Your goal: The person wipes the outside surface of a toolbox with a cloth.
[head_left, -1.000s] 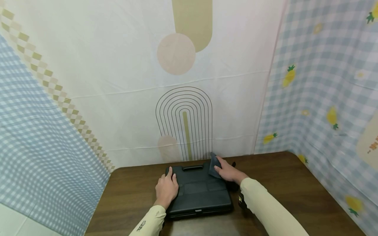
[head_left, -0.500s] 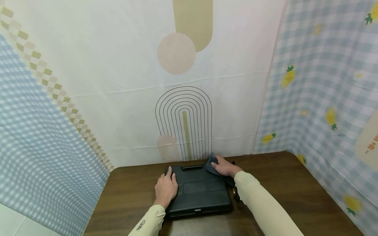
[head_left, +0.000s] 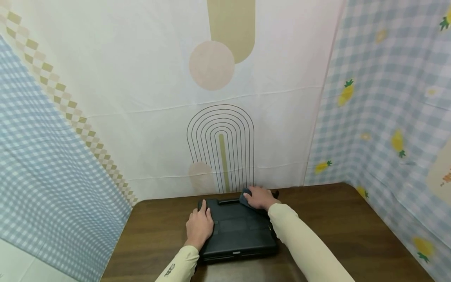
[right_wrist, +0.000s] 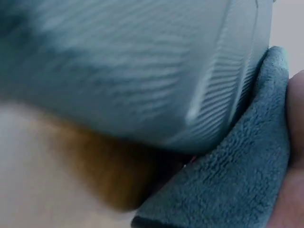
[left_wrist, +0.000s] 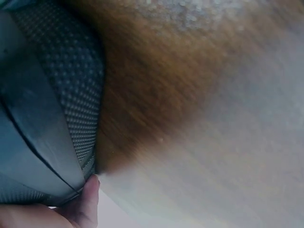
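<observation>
- The black case (head_left: pixel 234 229) is laid flat on the wooden table (head_left: pixel 158 219), its handle (head_left: pixel 229 201) at 12 o'clock near the far edge; if it is pushed hard towards 12, it could be slid into the wall hanging (head_left: pixel 151 149).
- The dark grey cloth (head_left: pixel 244 198) is gripped in the right hand (head_left: pixel 260 198) at the case's 1 o'clock corner; how tightly cannot be told, as the fingertips are partly hidden; with a loose hold, it could be bunched or dropped.
- The handle is passed close by at 9 o'clock from the cloth; a fold could be snagged there by a sideways stroke.
- The case is steadied at 10 o'clock by the left hand (head_left: pixel 199 227), index finger straight, thumb set apart from it; if too lightly pressed, the case could be swung round by force at 1 o'clock.
</observation>
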